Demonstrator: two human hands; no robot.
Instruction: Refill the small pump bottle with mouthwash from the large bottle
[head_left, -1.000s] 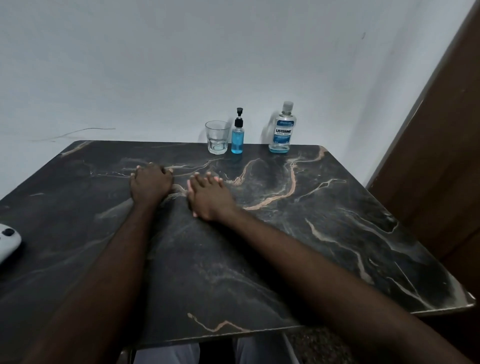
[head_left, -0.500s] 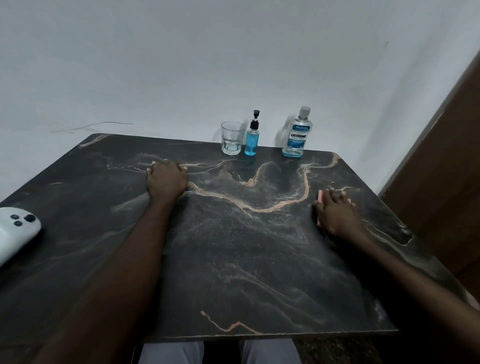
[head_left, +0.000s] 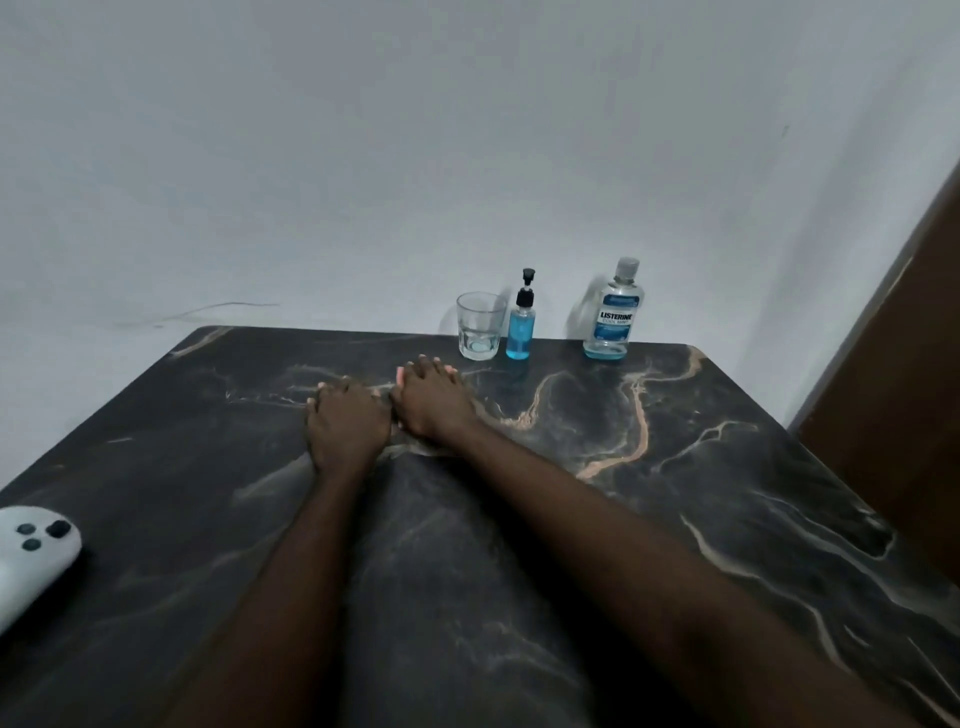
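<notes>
At the far edge of the dark marble table (head_left: 675, 519) stands the small pump bottle (head_left: 520, 332), filled with blue liquid and topped by a black pump. To its right stands the large clear mouthwash bottle (head_left: 614, 312), capped, with only a little blue liquid at its bottom. My left hand (head_left: 347, 423) lies flat on the table, fingers together, holding nothing. My right hand (head_left: 434, 397) lies flat beside it, touching it, also holding nothing. Both hands rest well in front of the bottles.
A clear drinking glass (head_left: 480, 326) stands just left of the pump bottle. A white controller (head_left: 31, 556) lies at the table's left edge. A white wall runs behind the table, and a brown wooden panel (head_left: 893, 364) stands on the right.
My right hand has slid back left from the table's right side and now rests against my left hand. The left hand has stayed where it was.
</notes>
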